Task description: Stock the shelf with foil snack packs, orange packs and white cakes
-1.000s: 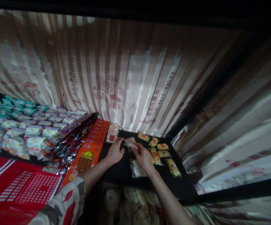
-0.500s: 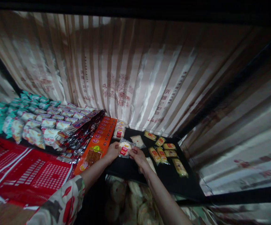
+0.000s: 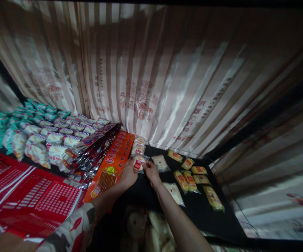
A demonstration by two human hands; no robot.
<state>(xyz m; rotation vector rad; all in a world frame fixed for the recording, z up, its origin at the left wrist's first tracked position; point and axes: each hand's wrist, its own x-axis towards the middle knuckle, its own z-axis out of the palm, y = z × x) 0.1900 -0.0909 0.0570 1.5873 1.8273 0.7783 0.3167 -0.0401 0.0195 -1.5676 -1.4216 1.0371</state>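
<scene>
A round white pastry (image 3: 139, 163) in a clear wrapper with a red label is between my two hands. My left hand (image 3: 128, 174) is closed on its left edge, and my right hand (image 3: 152, 171) pinches its right edge. Directly behind it stands a row of similar wrapped pastries (image 3: 139, 144), and I cannot tell whether the held one touches them. An orange snack sheet (image 3: 114, 154) lies left of my left hand. Close to my right hand are a wrapped white flat pastry (image 3: 160, 162) and, nearer me, a second white pack (image 3: 174, 193).
Several yellow wrapped cakes (image 3: 185, 180) lie on the black tabletop (image 3: 151, 199) at right. Teal and white snack bags (image 3: 54, 138) fill the left, beside dark shiny packets (image 3: 88, 159). Red printed sheets (image 3: 43, 196) hang in front. Pleated curtains (image 3: 146, 63) rise behind.
Both hands have moved the wrapped pastry back towards the row of similar ones. The camera view has shifted slightly, and the second white pack near my right arm is less covered.
</scene>
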